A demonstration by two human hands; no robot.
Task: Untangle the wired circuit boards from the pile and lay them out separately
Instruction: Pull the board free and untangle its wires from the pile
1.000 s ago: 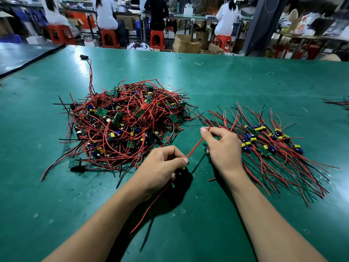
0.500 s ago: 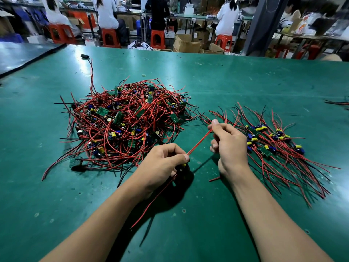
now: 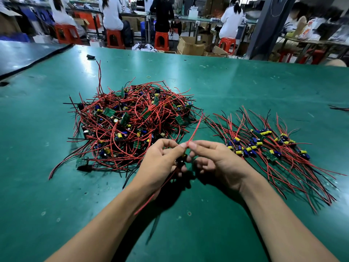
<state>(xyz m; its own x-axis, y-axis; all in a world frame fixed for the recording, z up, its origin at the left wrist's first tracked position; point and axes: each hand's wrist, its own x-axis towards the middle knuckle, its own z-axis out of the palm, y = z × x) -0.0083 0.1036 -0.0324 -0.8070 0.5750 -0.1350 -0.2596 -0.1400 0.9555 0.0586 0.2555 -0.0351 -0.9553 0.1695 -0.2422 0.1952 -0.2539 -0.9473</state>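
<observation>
Green mat: covers the desk [image 3: 245, 87]; we see scuffs + pale specks toward its front edge.
Pile [image 3: 132, 125]: tangled boards w/ red & black leads, left of desk centre, well back from the front edge.
Laid-out row [image 3: 264, 148]: separated boards, leads fanned out, toward the right edge, apart from the pile.
Left hand [image 3: 160, 165]: our fingers curl round a small board [image 3: 181, 160]; thumb + forefinger pinch its red wire [image 3: 194, 130]; other leads trail below the palm toward the front edge.
Right hand [image 3: 219, 163]: thumb + forefinger tips pinch the same red wire, touching the left fingertips; remaining fingers loosely curled, nothing else in them.
Red wire: rises from the pinch toward the gap between pile and row.
Black bit [image 3: 90, 56]: near the far-left corner.
</observation>
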